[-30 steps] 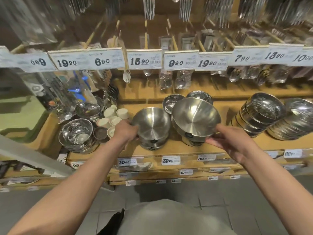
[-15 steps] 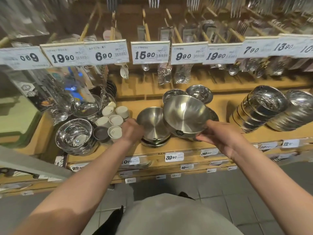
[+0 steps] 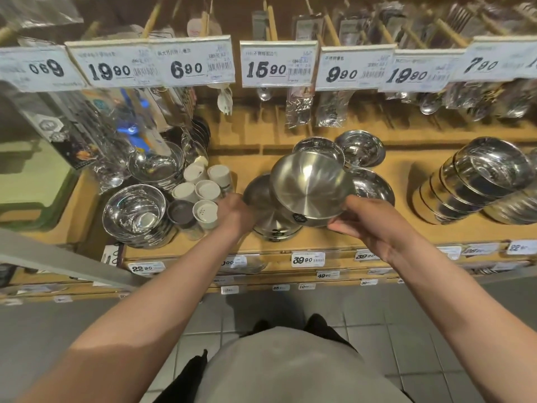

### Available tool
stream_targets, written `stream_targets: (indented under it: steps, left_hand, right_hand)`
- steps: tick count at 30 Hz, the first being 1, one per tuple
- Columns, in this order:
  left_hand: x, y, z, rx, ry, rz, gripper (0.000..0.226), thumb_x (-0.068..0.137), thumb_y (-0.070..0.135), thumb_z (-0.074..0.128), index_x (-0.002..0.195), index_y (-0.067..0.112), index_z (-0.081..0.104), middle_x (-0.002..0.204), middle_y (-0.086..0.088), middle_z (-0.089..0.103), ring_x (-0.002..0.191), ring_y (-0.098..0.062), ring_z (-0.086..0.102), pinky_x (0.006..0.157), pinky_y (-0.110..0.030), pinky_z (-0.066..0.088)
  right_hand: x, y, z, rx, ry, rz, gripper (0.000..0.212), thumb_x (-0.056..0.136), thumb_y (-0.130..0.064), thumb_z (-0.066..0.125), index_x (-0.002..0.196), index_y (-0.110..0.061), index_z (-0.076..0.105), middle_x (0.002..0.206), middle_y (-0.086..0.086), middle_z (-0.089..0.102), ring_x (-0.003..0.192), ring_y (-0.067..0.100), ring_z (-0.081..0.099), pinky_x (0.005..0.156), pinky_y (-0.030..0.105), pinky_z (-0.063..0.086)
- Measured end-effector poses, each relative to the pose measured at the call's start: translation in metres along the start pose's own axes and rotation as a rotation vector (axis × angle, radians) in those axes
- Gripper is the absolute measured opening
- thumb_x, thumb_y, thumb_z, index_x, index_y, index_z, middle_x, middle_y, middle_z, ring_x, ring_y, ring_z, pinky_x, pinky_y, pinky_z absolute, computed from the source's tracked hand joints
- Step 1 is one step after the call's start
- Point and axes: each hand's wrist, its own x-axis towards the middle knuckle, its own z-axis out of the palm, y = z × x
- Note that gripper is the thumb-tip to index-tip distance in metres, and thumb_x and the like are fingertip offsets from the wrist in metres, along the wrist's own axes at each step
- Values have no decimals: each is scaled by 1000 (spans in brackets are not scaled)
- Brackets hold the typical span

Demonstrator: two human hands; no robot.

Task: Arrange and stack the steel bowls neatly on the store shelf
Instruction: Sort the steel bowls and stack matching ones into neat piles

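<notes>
**Nesting the lifted bowl onto the stack**

The right hand [image 3: 367, 225] pinches the rim of the steel bowl [image 3: 309, 189], which is in the air just right of the bowl stack [image 3: 268, 212] and above it. The left hand [image 3: 235, 212] curls on the left side of the stack. The bowl's opening points up and tilts toward the camera; being round, it has no long axis. I think it should be levelled and centred over the stack before lowering.
</notes>
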Motion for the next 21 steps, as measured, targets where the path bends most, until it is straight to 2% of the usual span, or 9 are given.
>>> stream_targets:
  steps: [3,7,9,12,15,18,21]
  left_hand:
    - [1,-2,0,35,6,-1,35,96,18,58,125,-3,62,125,-21,65,116,-34,62,89,-35,50]
    - [1,-3,-1,18,-3,27,35,94,25,62,118,0,68,120,-19,68,112,-35,62,88,-37,50]
    - [0,-5,0,-27,-2,45,37,91,30,67,115,3,70,116,-18,69,109,-34,63,81,-36,47]
    - [0,-8,2,-70,14,57,33,94,31,62,114,6,72,116,-16,71,107,-35,64,75,-32,41]
    - [-1,-10,2,-55,11,63,30,95,21,58,119,8,70,119,-16,71,111,-35,63,79,-32,45]
    - [-4,-11,0,-68,1,91,33,93,12,54,123,8,69,122,-17,70,115,-36,61,91,-37,50]
    - [-7,-14,-1,-105,9,122,33,95,10,54,126,4,64,127,-18,67,118,-36,59,87,-32,47]
  right_hand:
    - [7,1,7,-23,7,-1,21,93,5,55,107,18,64,78,25,70,71,26,71,54,22,61]
    - [21,3,19,-72,16,3,22,97,2,56,111,18,61,95,36,70,72,31,71,54,25,62]
    - [29,4,25,-114,20,0,21,96,2,58,110,16,61,92,33,70,68,29,72,58,29,63]
    - [41,8,31,-192,45,-12,19,94,0,61,109,12,60,97,30,71,71,32,75,64,35,63]
    - [51,10,32,-281,75,-39,12,94,-2,64,101,6,58,101,30,70,78,36,77,65,39,64]
    - [60,12,31,-358,103,-59,15,95,-4,63,105,6,58,94,28,72,76,36,77,72,42,65]
    - [65,12,31,-422,128,-75,9,96,-7,64,100,1,63,86,26,75,77,38,76,85,48,62]
